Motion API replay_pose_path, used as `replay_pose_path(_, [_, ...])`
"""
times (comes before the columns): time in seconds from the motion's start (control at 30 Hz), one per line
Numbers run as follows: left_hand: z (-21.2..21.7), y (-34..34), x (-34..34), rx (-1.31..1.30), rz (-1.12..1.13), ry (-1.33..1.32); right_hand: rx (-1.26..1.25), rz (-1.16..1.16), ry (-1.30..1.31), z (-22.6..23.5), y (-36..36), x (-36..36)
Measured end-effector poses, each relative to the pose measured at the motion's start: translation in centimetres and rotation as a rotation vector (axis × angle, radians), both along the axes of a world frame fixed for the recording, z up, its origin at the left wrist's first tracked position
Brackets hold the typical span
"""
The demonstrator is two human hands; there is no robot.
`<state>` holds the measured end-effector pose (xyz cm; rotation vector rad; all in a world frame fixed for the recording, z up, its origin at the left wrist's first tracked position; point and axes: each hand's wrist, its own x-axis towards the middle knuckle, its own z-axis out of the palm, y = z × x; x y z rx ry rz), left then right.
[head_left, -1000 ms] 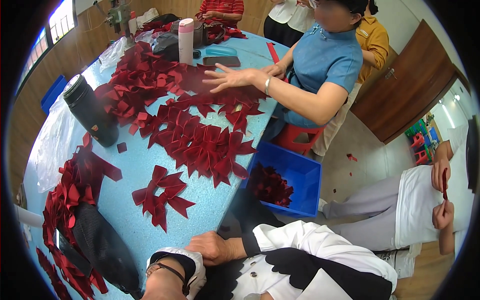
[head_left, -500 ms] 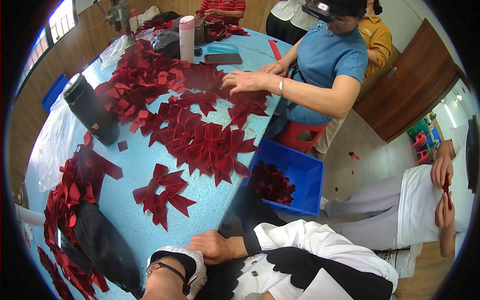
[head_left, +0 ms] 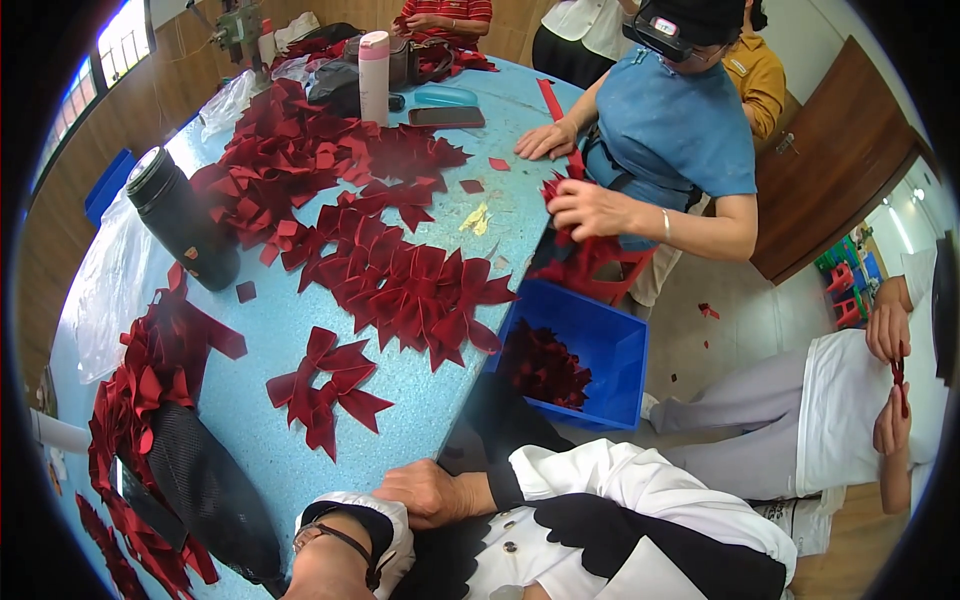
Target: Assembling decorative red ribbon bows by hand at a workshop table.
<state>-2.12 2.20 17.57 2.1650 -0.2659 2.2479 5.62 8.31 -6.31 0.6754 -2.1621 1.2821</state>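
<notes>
My right hand (head_left: 425,493) rests at the near table edge, its fingers curled and partly hidden beside my left sleeve (head_left: 352,507). Whatever it may hold does not show. Only my left wrist (head_left: 325,570), wearing a watch (head_left: 335,538), shows at the lower edge; the left fingers are out of sight. Just beyond my hands, a few loose dark red velvet bows (head_left: 322,400) lie on the blue table (head_left: 410,400). Farther off is a dense row of overlapping red bows (head_left: 410,290).
A blue crate (head_left: 610,350) holding red bows stands right of the table. A black bottle (head_left: 185,220), pink bottle (head_left: 374,80), phone (head_left: 446,118) and black mesh bag (head_left: 210,490) occupy the tabletop. Across, a co-worker's hand (head_left: 590,208) holds red bows above the crate.
The co-worker in blue has swept bows off the table's right edge toward the crate, baring small red scraps and a yellow piece. My own hands have not visibly moved.
</notes>
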Motion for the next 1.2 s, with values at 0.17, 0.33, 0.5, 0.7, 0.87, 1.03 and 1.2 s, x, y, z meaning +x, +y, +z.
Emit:
replay_pose_path(0.17, [0.0,0.0,0.2,0.006,0.007,-0.018,0.010,0.004,-0.021,0.2,0.1,0.1])
replay_pose_path(0.33, [-1.1,-0.5,1.0,0.140,0.032,-0.021,0.000,0.000,-0.019,0.1,0.1,0.1])
replay_pose_path(0.5, [-1.5,-0.5,1.1,0.273,0.030,-0.007,0.010,0.009,-0.020,0.0,0.1,0.1])
replay_pose_path(0.7, [-1.4,-0.4,1.0,0.295,0.030,0.002,0.013,-0.001,-0.010,-0.1,0.0,0.0])
replay_pose_path(0.87, [-0.5,-0.7,0.4,0.079,0.010,-0.010,0.019,0.004,-0.020,0.1,0.1,0.1])
replay_pose_path(1.03, [-0.1,-0.6,0.2,-0.045,0.015,-0.024,0.021,0.009,-0.024,0.1,0.1,0.1])
replay_pose_path(1.2, [-0.1,-0.5,0.1,-0.041,-0.007,-0.014,0.019,0.004,-0.021,0.1,0.1,0.1])
